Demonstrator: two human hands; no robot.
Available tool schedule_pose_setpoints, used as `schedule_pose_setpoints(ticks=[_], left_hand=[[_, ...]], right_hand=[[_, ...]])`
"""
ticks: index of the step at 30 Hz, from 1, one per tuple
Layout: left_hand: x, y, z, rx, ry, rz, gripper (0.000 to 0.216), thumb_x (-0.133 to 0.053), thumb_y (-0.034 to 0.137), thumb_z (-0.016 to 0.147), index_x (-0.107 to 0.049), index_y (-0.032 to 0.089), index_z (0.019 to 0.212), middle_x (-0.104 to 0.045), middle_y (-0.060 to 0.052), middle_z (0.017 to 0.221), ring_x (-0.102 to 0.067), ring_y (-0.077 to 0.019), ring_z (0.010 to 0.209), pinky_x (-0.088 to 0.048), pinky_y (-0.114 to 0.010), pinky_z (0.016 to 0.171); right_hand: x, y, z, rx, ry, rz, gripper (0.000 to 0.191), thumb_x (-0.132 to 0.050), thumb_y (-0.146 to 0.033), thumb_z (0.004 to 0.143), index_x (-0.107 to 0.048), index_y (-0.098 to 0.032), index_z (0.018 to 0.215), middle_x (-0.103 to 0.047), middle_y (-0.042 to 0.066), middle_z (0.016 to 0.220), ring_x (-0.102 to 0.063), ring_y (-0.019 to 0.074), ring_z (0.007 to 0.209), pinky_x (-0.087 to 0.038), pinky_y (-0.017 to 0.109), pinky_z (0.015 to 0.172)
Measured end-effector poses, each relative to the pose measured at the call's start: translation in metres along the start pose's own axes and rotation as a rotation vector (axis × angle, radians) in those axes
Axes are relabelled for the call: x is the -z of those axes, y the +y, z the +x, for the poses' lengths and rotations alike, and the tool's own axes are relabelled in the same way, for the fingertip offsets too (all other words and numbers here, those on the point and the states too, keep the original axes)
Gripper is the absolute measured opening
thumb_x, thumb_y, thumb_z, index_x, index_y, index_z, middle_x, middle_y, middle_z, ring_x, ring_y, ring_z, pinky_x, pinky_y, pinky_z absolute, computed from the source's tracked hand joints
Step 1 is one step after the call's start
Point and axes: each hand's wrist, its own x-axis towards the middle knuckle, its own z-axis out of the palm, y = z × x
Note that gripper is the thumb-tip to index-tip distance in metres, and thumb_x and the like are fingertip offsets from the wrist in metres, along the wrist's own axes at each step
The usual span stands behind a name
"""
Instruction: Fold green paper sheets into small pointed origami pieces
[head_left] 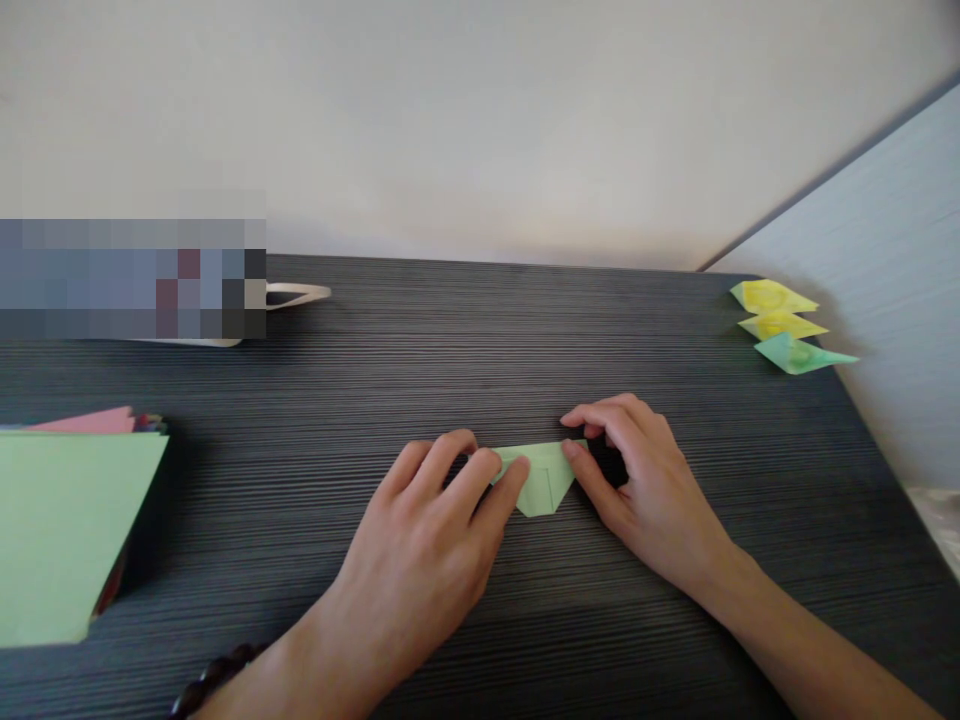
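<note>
A small folded piece of light green paper [538, 485] lies on the dark table, its long straight edge away from me and its narrower end toward me. My left hand [435, 530] presses on its left side, thumb on top and the other fingers curled at the upper left corner. At the upper right corner, my right hand [637, 480] has its thumb on the paper, with the index finger bent above and behind the edge. The paper's left corner is partly hidden under my left fingers.
A stack of coloured paper [67, 530], light green on top with pink beneath, sits at the left. Several folded paper shapes, including a yellow one [772, 296] and a green one [802, 354], stand at the back right. A blurred object [135, 280] is at the back left.
</note>
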Motion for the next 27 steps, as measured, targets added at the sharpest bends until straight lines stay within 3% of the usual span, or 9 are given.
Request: schedule_pose_setpoints(ticks=[11, 17, 27], left_hand=[[0.002, -0.009, 0.002, 0.062, 0.076, -0.055, 0.017, -0.054, 0.017, 0.086, -0.064, 0.020, 0.099, -0.064, -0.003, 0.096, -0.052, -0.0240, 0.098, -0.045, -0.039, 0.079], [-0.005, -0.005, 0.013, 0.395, 0.027, -0.204, 0.015, -0.052, 0.029, 0.087, -0.060, 0.020, 0.096, -0.055, -0.007, 0.099, -0.045, -0.0254, 0.098, -0.038, -0.046, 0.083], [-0.007, -0.004, 0.017, 0.462, 0.047, -0.212, 0.022, -0.058, 0.026, 0.079, -0.057, 0.019, 0.100, -0.048, -0.008, 0.108, -0.042, -0.0264, 0.107, -0.032, -0.048, 0.095]], right_hand=[[-0.002, 0.001, -0.002, 0.046, -0.032, -0.031, 0.020, -0.051, -0.030, 0.090, -0.053, -0.022, 0.109, -0.057, 0.006, 0.100, -0.052, 0.0210, 0.091, -0.038, 0.037, 0.078], [-0.009, -0.010, -0.002, 0.106, -0.053, -0.010, 0.018, -0.052, -0.034, 0.090, -0.055, -0.022, 0.103, -0.058, 0.006, 0.099, -0.052, 0.0215, 0.090, -0.038, 0.037, 0.076], [-0.010, -0.012, -0.002, 0.118, -0.063, -0.015, 0.018, -0.051, -0.033, 0.089, -0.055, -0.022, 0.103, -0.059, 0.006, 0.098, -0.053, 0.0219, 0.090, -0.038, 0.036, 0.074]])
